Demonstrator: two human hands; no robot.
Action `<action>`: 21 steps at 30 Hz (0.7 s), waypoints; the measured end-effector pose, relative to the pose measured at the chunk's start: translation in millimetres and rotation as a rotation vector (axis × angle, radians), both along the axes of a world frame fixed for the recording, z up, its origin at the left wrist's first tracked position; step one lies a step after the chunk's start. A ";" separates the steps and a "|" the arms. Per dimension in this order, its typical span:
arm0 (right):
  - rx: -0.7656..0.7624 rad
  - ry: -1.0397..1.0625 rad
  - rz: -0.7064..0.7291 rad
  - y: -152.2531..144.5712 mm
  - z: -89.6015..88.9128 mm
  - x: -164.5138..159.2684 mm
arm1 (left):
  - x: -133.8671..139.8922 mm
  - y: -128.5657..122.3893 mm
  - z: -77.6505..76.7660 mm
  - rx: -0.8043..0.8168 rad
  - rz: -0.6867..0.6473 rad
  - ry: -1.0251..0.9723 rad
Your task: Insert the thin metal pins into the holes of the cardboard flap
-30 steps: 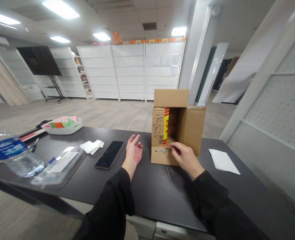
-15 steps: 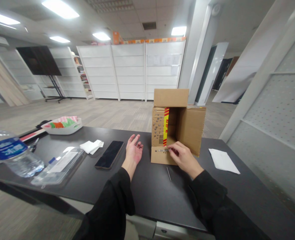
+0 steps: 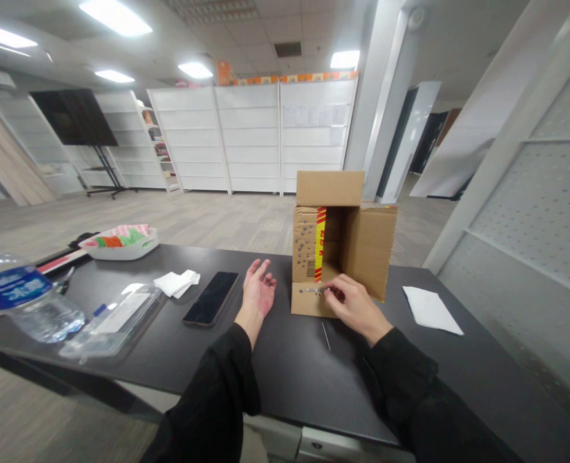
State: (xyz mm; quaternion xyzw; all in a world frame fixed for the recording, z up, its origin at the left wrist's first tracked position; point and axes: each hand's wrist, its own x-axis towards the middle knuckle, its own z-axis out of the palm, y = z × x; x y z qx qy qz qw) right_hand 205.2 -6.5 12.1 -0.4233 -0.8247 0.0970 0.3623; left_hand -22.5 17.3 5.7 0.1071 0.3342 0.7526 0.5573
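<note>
A cardboard box (image 3: 369, 247) stands on its side on the dark table, its opening facing me. Several small round grey metal pieces dot its left flap, and a row of them (image 3: 310, 290) runs along the bottom flap (image 3: 314, 307). At the right end of that row my right hand (image 3: 352, 301) is closed in a pinch against the flap; what lies between its fingertips is too small to make out. My left hand (image 3: 258, 289) rests palm up beside the box, fingers loosely apart and holding nothing. A thin metal rod (image 3: 326, 335) lies in front of the box.
Left of my left hand lie a phone (image 3: 211, 298), crumpled tissue (image 3: 176, 283) and a clear plastic case (image 3: 114, 321). A water bottle (image 3: 24, 296) and a white basket (image 3: 121, 247) stand farther left. A folded white paper (image 3: 432, 310) lies on the right.
My right hand's fingertips have shifted very slightly at the bottom flap. My left hand and the box look unchanged.
</note>
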 end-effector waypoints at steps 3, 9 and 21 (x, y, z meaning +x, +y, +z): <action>-0.006 0.001 -0.005 0.6 -0.3 0.7 | 0.5 -0.7 0.9 -0.003 0.001 0.005; -0.015 0.010 -0.022 2.0 -2.8 2.3 | 1.0 -1.5 1.9 -0.005 -0.002 -0.002; 0.005 -0.058 -0.057 7.2 -8.3 4.3 | 1.0 -0.7 0.7 0.003 -0.005 -0.011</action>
